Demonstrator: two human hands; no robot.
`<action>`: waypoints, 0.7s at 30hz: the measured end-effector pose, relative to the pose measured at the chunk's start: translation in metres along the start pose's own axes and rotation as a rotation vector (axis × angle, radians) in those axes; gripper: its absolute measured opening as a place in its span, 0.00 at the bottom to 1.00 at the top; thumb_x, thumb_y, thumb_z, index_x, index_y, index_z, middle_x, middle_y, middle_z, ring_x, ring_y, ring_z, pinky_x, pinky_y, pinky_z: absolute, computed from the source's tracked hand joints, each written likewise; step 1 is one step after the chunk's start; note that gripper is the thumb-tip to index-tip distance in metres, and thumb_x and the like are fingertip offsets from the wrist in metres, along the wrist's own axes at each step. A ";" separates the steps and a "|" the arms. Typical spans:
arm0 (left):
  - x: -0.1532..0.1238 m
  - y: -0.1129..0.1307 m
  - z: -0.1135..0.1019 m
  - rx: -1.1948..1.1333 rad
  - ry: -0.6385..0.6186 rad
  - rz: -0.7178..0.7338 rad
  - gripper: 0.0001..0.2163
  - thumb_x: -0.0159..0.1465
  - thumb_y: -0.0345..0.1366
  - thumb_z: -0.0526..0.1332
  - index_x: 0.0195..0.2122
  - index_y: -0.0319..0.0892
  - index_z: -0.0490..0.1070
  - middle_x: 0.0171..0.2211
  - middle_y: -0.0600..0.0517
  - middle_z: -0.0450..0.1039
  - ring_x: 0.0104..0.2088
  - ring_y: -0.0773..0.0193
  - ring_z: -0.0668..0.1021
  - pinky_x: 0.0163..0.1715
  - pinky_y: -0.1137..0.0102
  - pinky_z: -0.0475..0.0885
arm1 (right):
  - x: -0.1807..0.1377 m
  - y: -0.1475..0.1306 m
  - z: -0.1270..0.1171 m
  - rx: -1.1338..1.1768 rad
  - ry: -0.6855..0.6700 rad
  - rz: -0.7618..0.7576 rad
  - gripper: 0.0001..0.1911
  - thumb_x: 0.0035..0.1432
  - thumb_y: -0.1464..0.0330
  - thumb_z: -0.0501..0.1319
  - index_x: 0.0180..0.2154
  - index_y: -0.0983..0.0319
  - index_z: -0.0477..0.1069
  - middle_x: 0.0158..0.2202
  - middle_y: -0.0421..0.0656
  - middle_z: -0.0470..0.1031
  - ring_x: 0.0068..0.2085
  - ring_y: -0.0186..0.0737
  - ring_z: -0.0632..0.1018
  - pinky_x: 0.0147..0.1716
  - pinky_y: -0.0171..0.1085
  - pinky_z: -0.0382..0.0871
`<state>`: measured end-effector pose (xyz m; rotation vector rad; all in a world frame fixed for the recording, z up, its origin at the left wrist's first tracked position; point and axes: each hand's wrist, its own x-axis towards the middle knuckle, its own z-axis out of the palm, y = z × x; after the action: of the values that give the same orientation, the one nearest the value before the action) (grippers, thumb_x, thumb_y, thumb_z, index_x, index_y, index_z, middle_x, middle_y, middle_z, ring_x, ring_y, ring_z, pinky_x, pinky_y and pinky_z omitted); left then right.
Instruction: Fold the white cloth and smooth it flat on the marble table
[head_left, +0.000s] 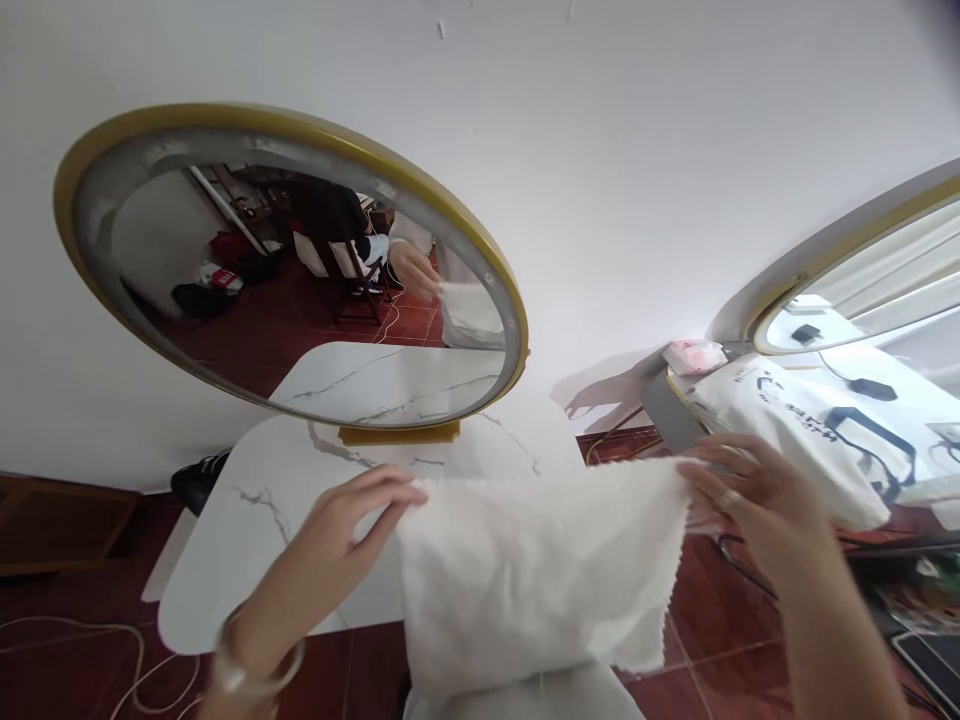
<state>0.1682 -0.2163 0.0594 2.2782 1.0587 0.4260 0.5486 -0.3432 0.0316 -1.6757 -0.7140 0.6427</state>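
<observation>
A white cloth (pixel 525 570) with zigzag-cut edges hangs spread out between my two hands. My left hand (pixel 360 520) pinches its upper left corner between thumb and fingers. At the upper right corner, my right hand (pixel 750 490) is closed on the cloth, its fingers slightly blurred. The lower right part of the cloth folds over, showing a jagged edge. Behind it stands a white marble-patterned table (pixel 247 520), partly hidden by the cloth and my left arm. A round gold-framed mirror (pixel 300 270) stands on that table and reflects a hand and part of the cloth.
At right, a white printed cloth bag (pixel 795 430) lies beside a pink-and-white packet (pixel 694 356), below a second gold-framed mirror (pixel 885 270). A black adapter (pixel 871 388) with a cable is near the bag. White cables (pixel 139 650) run over the red tiled floor at lower left.
</observation>
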 end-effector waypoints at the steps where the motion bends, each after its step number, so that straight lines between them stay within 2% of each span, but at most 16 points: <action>1: 0.015 -0.011 0.017 0.014 -0.009 -0.042 0.11 0.66 0.38 0.53 0.41 0.50 0.76 0.44 0.53 0.75 0.45 0.62 0.77 0.45 0.70 0.73 | 0.016 0.017 0.009 0.004 -0.042 0.015 0.25 0.36 0.57 0.74 0.36 0.58 0.70 0.32 0.41 0.77 0.26 0.37 0.78 0.20 0.33 0.72; 3: 0.041 -0.034 0.058 0.056 -0.023 -0.086 0.12 0.64 0.36 0.55 0.45 0.47 0.74 0.48 0.51 0.73 0.48 0.60 0.76 0.50 0.66 0.71 | 0.046 0.056 0.032 0.016 -0.129 0.046 0.26 0.37 0.55 0.73 0.36 0.60 0.68 0.30 0.40 0.75 0.27 0.39 0.79 0.28 0.37 0.76; 5: 0.060 -0.056 0.101 0.142 -0.021 -0.161 0.15 0.61 0.33 0.56 0.50 0.44 0.71 0.52 0.47 0.71 0.50 0.57 0.75 0.52 0.64 0.71 | 0.066 0.095 0.057 0.009 -0.155 0.024 0.28 0.37 0.50 0.70 0.35 0.60 0.66 0.29 0.41 0.75 0.30 0.42 0.80 0.34 0.42 0.77; 7: 0.072 -0.073 0.139 0.225 -0.018 -0.251 0.20 0.60 0.31 0.57 0.54 0.41 0.68 0.55 0.43 0.68 0.54 0.53 0.73 0.51 0.62 0.71 | 0.075 0.129 0.081 -0.013 -0.183 0.009 0.32 0.35 0.48 0.70 0.37 0.61 0.65 0.33 0.44 0.75 0.35 0.46 0.81 0.37 0.44 0.76; 9: 0.078 -0.085 0.165 0.263 -0.015 -0.302 0.23 0.59 0.30 0.56 0.58 0.38 0.64 0.59 0.39 0.64 0.57 0.51 0.70 0.52 0.62 0.70 | 0.077 0.156 0.100 -0.047 -0.208 -0.008 0.34 0.34 0.46 0.68 0.38 0.61 0.65 0.37 0.48 0.74 0.39 0.50 0.81 0.37 0.45 0.76; 12: 0.084 -0.095 0.181 0.280 0.001 -0.312 0.25 0.62 0.31 0.54 0.61 0.35 0.59 0.62 0.37 0.59 0.61 0.51 0.66 0.56 0.61 0.67 | 0.081 0.183 0.119 -0.117 -0.217 -0.051 0.33 0.42 0.44 0.64 0.41 0.61 0.65 0.42 0.51 0.73 0.42 0.50 0.80 0.38 0.46 0.76; 14: 0.088 -0.096 0.184 0.297 0.008 -0.321 0.25 0.62 0.32 0.54 0.62 0.33 0.57 0.64 0.36 0.57 0.62 0.49 0.64 0.58 0.59 0.65 | 0.088 0.193 0.126 -0.172 -0.205 -0.097 0.33 0.48 0.44 0.60 0.48 0.61 0.64 0.46 0.53 0.71 0.45 0.50 0.79 0.41 0.47 0.75; 16: 0.089 -0.094 0.189 0.347 0.047 -0.360 0.26 0.62 0.32 0.54 0.62 0.32 0.57 0.64 0.35 0.54 0.62 0.44 0.63 0.56 0.55 0.65 | 0.094 0.196 0.130 -0.235 -0.185 -0.161 0.36 0.53 0.46 0.57 0.56 0.61 0.58 0.55 0.57 0.66 0.52 0.52 0.75 0.46 0.50 0.73; 19: 0.084 -0.088 0.210 0.443 0.162 -0.353 0.24 0.64 0.31 0.51 0.62 0.33 0.57 0.65 0.34 0.54 0.63 0.44 0.61 0.57 0.52 0.64 | 0.089 0.195 0.138 -0.356 -0.183 -0.287 0.35 0.59 0.51 0.54 0.62 0.61 0.51 0.64 0.59 0.52 0.63 0.55 0.62 0.56 0.56 0.62; 21: 0.083 -0.087 0.228 0.460 0.198 -0.248 0.23 0.66 0.32 0.48 0.62 0.35 0.58 0.65 0.36 0.55 0.64 0.48 0.60 0.59 0.54 0.61 | 0.075 0.194 0.149 -0.442 -0.250 -0.377 0.30 0.62 0.55 0.51 0.61 0.61 0.56 0.65 0.55 0.55 0.65 0.52 0.57 0.61 0.55 0.54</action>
<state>0.2847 -0.1926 -0.1694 2.4827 1.6605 0.3349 0.5129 -0.2240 -0.1918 -1.8015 -1.3935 0.4462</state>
